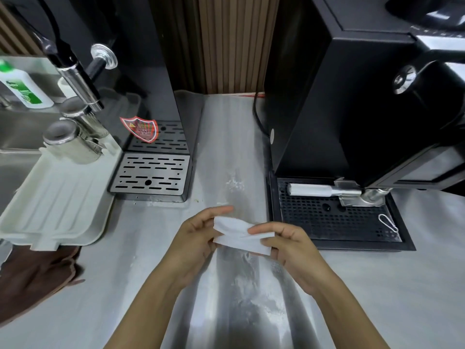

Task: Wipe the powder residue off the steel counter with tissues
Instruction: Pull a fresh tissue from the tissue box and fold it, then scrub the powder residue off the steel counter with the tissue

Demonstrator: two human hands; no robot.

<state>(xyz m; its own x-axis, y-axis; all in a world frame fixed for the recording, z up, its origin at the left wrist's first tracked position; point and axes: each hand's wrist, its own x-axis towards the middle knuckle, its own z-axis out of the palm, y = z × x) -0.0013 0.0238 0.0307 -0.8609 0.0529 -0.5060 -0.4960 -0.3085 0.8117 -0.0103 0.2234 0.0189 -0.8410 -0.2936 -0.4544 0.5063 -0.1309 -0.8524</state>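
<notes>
A folded white tissue is held above the steel counter between both hands. My left hand pinches its left end, and my right hand pinches its right end with the thumb on top. White powder residue streaks the counter under and in front of the hands. A smaller patch of powder lies farther back between the two machines.
A black dispenser with a slotted drip tray stands at the left. A black machine with a perforated drip tray is at the right. A white tray holding steel cups and a brown cloth lie at the left.
</notes>
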